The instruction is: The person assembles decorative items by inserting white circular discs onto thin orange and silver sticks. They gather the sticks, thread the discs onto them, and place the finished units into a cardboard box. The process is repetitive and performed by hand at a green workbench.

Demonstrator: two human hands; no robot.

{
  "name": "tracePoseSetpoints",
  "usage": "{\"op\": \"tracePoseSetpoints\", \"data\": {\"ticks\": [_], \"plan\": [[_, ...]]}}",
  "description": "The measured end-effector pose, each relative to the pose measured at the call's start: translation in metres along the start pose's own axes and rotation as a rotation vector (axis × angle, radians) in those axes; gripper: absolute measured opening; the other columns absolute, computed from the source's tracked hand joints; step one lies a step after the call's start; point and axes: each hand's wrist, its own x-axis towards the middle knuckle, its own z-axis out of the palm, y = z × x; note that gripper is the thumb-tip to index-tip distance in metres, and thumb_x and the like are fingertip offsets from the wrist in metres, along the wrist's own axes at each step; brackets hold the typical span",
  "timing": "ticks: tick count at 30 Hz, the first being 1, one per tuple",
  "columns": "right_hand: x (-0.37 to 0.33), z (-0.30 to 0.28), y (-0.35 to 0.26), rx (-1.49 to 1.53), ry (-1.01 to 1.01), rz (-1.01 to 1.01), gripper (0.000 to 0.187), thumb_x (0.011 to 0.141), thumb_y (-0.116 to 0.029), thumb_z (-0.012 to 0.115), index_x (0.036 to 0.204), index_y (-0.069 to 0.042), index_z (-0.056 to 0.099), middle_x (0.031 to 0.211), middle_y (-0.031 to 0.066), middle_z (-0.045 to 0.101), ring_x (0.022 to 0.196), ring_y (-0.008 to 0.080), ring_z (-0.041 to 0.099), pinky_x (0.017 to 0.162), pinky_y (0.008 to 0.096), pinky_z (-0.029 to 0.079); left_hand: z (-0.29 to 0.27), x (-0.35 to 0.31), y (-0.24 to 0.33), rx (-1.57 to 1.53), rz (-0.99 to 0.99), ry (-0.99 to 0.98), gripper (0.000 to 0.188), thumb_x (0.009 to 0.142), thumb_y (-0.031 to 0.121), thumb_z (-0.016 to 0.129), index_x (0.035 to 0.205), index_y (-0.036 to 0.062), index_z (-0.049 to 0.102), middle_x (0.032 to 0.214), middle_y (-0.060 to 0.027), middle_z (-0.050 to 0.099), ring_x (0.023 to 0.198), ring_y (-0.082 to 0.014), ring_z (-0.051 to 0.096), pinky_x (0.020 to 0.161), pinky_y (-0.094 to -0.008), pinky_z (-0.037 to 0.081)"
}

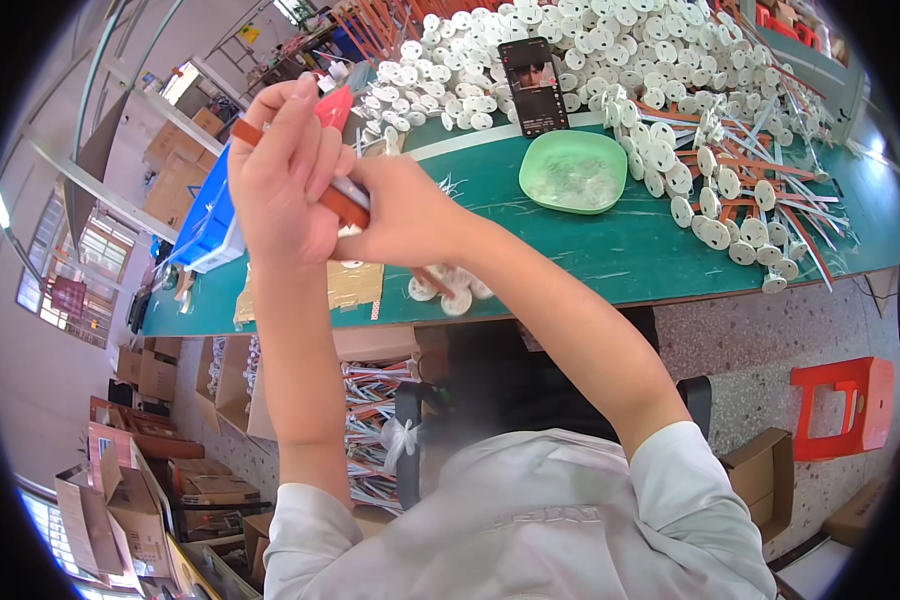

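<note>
Both hands are raised together over the near left part of the table. A flat brown-and-white strip slants between them, and one end sticks out past the fingers of my left hand. Those fingers are curled round it. My right hand is closed on the strip's lower part, its fingers partly hidden by the left hand and wrist. Just below the right wrist, several white discs on brown strips show at the table's front edge; whether they join the held strip I cannot tell.
A green bowl holds clear, shiny bits. Behind it a phone leans on a heap of white discs with strips. Cardboard and a blue bin lie left; a red stool stands right.
</note>
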Motion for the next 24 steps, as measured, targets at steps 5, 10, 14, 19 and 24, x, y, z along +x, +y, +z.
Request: {"op": "tracePoseSetpoints", "data": {"ticks": [5, 10, 14, 19, 24], "plan": [[-0.013, -0.009, -0.009, 0.275, -0.298, -0.107, 0.040, 0.062, -0.023, 0.083, 0.091, -0.003, 0.064, 0.083, 0.0086, 0.067, 0.078, 0.0196, 0.064, 0.071, 0.0311, 0.050, 0.006, -0.019, 0.028, -0.010, -0.087, -0.399, 0.034, 0.091, 0.030, 0.063, 0.098, -0.0008, 0.050, 0.050, 0.0085, 0.030, 0.042, -0.0022, 0.027, 0.044, -0.0216, 0.025], [-0.022, -0.021, -0.027, 0.501, -0.756, -0.139, 0.039, 0.067, -0.016, 0.084, 0.096, -0.002, 0.062, 0.090, 0.0058, 0.065, 0.083, 0.0142, 0.063, 0.073, 0.0295, 0.050, 0.015, -0.026, 0.044, -0.198, -0.136, -0.781, 0.053, 0.079, 0.045, 0.076, 0.094, 0.0030, 0.046, 0.055, 0.0043, 0.036, 0.040, -0.0049, 0.029, 0.041, -0.0214, 0.025], [-0.046, -0.009, -0.046, 0.786, -0.810, -0.021, 0.052, 0.065, -0.018, 0.086, 0.105, -0.002, 0.058, 0.097, 0.0075, 0.063, 0.085, 0.0158, 0.064, 0.076, 0.0299, 0.050, 0.019, -0.037, 0.046, -0.242, -0.158, -0.831, 0.052, 0.076, 0.041, 0.081, 0.084, 0.0020, 0.048, 0.055, 0.0011, 0.041, 0.036, -0.0067, 0.030, 0.036, -0.0238, 0.024], [-0.092, -0.010, -0.057, 0.746, -0.588, 0.047, 0.046, 0.066, -0.026, 0.085, 0.098, -0.003, 0.061, 0.079, 0.0050, 0.061, 0.072, 0.0134, 0.060, 0.064, 0.0285, 0.046, 0.029, -0.062, 0.043, -0.149, -0.114, -0.765, 0.039, 0.072, 0.025, 0.083, 0.078, -0.0023, 0.055, 0.051, -0.0036, 0.048, 0.034, -0.0124, 0.039, 0.035, -0.0266, 0.030], [-0.119, 0.014, -0.060, 0.418, -0.201, -0.075, 0.028, 0.078, -0.024, 0.076, 0.090, -0.002, 0.063, 0.067, 0.0065, 0.060, 0.060, 0.0161, 0.058, 0.057, 0.0299, 0.044, 0.031, -0.079, 0.028, -0.095, -0.081, -0.748, 0.050, 0.063, 0.020, 0.085, 0.096, -0.0047, 0.056, 0.058, -0.0061, 0.057, 0.044, -0.0156, 0.051, 0.046, -0.0261, 0.043]]}}
